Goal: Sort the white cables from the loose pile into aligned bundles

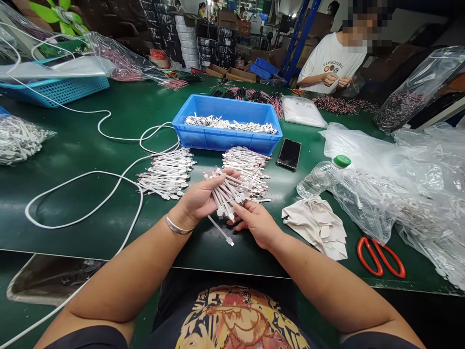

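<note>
A bundle of short white cables (227, 194) with small plugs is gathered between my two hands above the green table. My left hand (203, 194) wraps round the bundle from the left, thumb on top. From the right, my right hand (256, 223) pinches the plug ends at the near side. One single white cable (221, 230) lies on the table just below the bundle. Two piles of the same cables rest beyond my hands, a left pile (167, 173) and a right pile (247, 165), the latter partly hidden by my left fingers.
Behind the piles stands a blue bin (225, 138) with white pieces inside. To the right are a phone (289, 154), a bottle (319, 177), a cloth (317, 225), red-handled scissors (379, 257) and plastic bags (417, 184). A long white cord (90, 174) loops at left. A person (334, 63) works opposite.
</note>
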Tool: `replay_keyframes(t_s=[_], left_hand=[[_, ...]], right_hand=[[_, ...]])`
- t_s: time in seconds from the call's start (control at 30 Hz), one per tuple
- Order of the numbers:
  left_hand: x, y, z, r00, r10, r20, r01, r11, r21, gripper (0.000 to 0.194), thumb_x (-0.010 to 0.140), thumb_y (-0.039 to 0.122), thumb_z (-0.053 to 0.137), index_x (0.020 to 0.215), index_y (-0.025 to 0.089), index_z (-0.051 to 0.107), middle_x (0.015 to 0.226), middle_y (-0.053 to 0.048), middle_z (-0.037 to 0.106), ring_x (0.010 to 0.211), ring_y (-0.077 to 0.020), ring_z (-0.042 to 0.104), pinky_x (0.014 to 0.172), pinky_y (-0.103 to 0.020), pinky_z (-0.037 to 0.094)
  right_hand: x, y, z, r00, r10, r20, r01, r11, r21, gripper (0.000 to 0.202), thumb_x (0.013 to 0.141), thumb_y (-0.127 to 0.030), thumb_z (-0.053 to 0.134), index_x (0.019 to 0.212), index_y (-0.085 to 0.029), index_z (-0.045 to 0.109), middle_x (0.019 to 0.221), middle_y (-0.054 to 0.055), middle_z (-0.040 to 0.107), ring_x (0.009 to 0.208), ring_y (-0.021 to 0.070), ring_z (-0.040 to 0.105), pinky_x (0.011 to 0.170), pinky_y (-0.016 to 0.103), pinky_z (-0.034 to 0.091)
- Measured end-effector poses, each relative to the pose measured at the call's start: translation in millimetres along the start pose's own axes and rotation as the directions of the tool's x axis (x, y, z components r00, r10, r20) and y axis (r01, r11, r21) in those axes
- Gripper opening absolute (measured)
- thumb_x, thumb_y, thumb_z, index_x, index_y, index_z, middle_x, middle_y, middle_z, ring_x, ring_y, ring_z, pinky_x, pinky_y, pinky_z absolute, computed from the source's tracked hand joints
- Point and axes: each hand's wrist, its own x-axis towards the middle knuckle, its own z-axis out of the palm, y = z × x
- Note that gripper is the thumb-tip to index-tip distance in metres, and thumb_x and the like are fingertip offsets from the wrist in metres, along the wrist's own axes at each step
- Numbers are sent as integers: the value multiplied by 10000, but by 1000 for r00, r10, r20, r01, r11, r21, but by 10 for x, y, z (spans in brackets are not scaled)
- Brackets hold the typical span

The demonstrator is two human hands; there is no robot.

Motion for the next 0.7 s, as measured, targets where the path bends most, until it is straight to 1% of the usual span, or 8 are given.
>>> replay_keyframes(t_s=[0.13, 0.3, 0.37, 0.53, 0.7], left_hand=[[-3, 7, 3, 1000, -15, -14, 15, 1000, -8, 207, 826, 118, 507, 994, 132, 627, 1014, -92, 675, 937, -213, 639, 929, -403, 444], [0, 17, 18, 999, -32, -32, 31, 999, -19, 222, 826, 121, 507, 1018, 128, 616, 1006, -97, 678, 897, -208, 648, 921, -409, 448], [1, 14, 18, 999, -31, -45, 30, 999, -16, 215, 829, 117, 501, 1011, 127, 616, 1000, -98, 680, 898, -211, 649, 922, -409, 447], [2, 7, 5, 998, -39, -53, 38, 999, -9, 208, 831, 119, 503, 1006, 128, 616, 998, -95, 683, 894, -211, 650, 887, -394, 471], [-2, 22, 1, 999, -36, -26, 35, 999, -24, 200, 828, 123, 513, 1001, 130, 615, 1013, -87, 679, 902, -212, 649, 835, -379, 500]], right_hand=[[5, -13, 7, 999, -32, -5, 31, 996, -83, 360, 759, -480, 604, 906, -151, 607, 801, 41, 631, 676, 128, 593, 515, 209, 452], [11, -11, 3, 1000, -27, -9, 27, 999, -32, 378, 714, -447, 660, 977, -182, 598, 836, 31, 613, 694, 120, 548, 530, 213, 451], [13, -4, 2, 999, -37, -18, 36, 999, -22, 366, 708, -431, 671, 970, -188, 593, 820, 20, 600, 682, 114, 534, 526, 214, 448], [17, -1, 2, 998, -51, -21, 50, 997, -60, 299, 738, -408, 647, 908, -169, 587, 732, 4, 572, 644, 108, 526, 512, 213, 435], [17, 2, 6, 997, -68, -35, 65, 994, -85, 280, 740, -375, 651, 921, -173, 582, 739, 1, 595, 634, 108, 541, 513, 214, 423]])
